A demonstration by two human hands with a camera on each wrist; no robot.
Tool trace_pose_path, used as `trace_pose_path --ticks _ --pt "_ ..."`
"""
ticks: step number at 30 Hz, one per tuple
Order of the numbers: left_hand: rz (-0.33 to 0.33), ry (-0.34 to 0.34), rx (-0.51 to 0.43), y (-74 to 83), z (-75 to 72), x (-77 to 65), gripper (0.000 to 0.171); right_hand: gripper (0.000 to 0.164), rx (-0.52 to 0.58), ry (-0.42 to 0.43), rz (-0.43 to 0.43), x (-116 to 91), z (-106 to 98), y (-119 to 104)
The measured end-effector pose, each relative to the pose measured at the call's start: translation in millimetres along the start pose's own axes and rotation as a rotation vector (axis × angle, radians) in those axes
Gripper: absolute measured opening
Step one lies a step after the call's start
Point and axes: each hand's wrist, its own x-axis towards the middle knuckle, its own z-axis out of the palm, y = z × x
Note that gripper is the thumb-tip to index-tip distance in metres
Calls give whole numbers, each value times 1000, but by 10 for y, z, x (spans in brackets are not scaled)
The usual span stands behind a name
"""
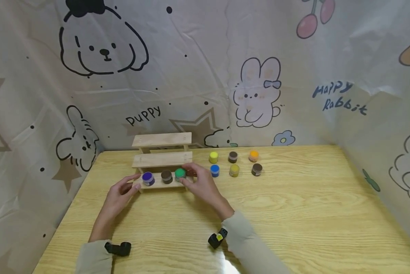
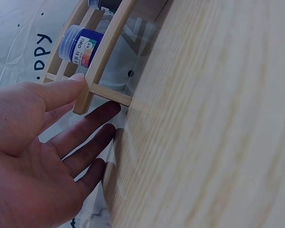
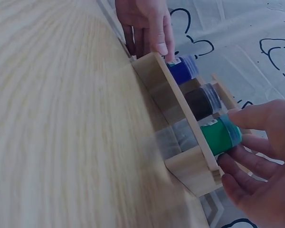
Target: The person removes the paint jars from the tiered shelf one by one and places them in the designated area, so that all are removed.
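Clock set on the green jar [image 1: 180, 173], head view, 12 toward the printed cloth [image 1: 205, 76]. Jar stands on the lowest step of the wooden rack [image 1: 162, 160], near its 3 o'clock end; lid up, long axis about vertical, close to parallel with the brown jar [image 1: 166, 177] just beside at 9. Purple jar [image 1: 148, 179] farther along 9, also upright. Right hand [image 1: 204, 185] comes in from 4; its grip pinches the green jar, thumb on the near side. Left hand [image 1: 117, 196], out at 8, has its grip loose, fingers extended, thumb tip at the rack's end. Rack runs 9 to 3, steps rising toward 12. Tight room: brown jar one side, step's end the other. Blue jar [image 1: 215, 171] apart at 3. Far bench [image 1: 277, 213] edge lies behind the rack; broad wood stretches from 4 to 6.
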Motion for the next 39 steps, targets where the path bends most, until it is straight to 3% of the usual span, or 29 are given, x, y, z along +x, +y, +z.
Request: trace_pose_path --ticks 9,17,39 --pt "0 7 1 -3 8 1 43 38 -76 45 -15 3 69 -13" --pt "-10 6 5 -5 11 4 43 36 -65 62 -29 -19 80 -15" --pt "-9 3 -1 2 4 -1 43 37 -9 0 -26 -108 -152 -81"
